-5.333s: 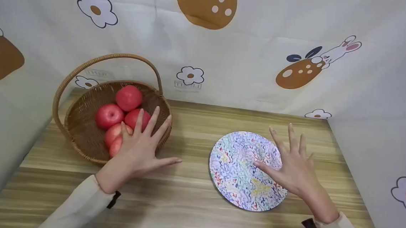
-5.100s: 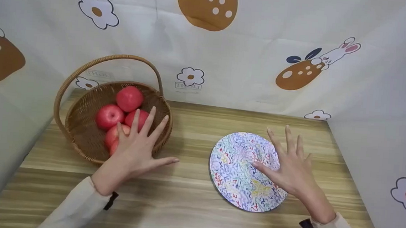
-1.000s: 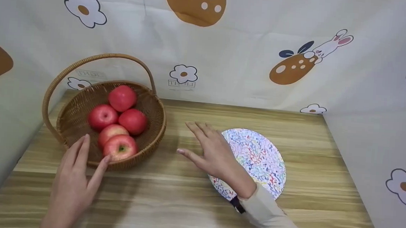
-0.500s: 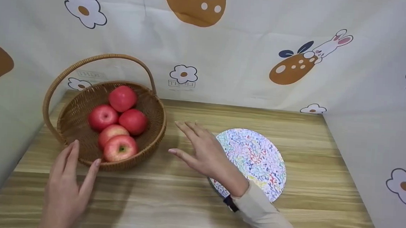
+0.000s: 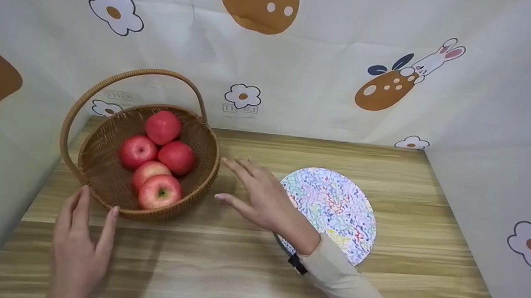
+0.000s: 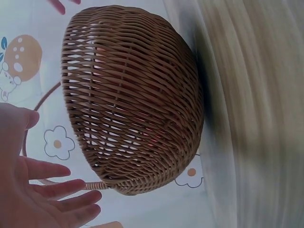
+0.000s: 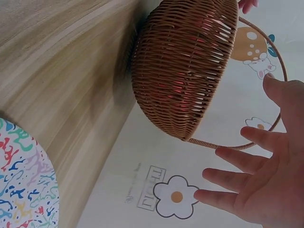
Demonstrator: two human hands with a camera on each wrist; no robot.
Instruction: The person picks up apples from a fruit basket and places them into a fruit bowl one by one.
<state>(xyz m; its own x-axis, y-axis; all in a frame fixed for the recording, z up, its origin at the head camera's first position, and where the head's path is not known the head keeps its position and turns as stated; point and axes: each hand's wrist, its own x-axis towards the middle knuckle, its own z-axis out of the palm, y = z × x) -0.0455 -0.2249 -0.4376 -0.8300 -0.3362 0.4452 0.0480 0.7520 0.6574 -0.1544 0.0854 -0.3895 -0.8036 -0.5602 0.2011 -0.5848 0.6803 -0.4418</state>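
Observation:
A brown wicker basket (image 5: 104, 175) with an arched handle stands at the left of the table, holding several red apples (image 5: 160, 192). My left hand (image 5: 79, 243) is at the basket's front left, fingers extended and fingertips near the rim. My right hand (image 5: 262, 198) reaches toward the basket's right side, its fingers spread and holding nothing. In the left wrist view the left hand (image 6: 42, 185) lies beside the woven wall with a gap between. The right wrist view has the right hand (image 7: 256, 175) spread apart from the basket (image 7: 185, 71).
A round plate or board (image 5: 336, 210) with a multicoloured squiggle pattern lies right of centre, partly under the right forearm in this view. The wooden table (image 5: 426, 254) is bounded by cloth walls (image 5: 298, 86) printed with flowers and rabbits.
Over about five seconds my right hand has gone left from above the patterned disc toward the basket. My left hand has drawn back from over the apples to the basket's front left.

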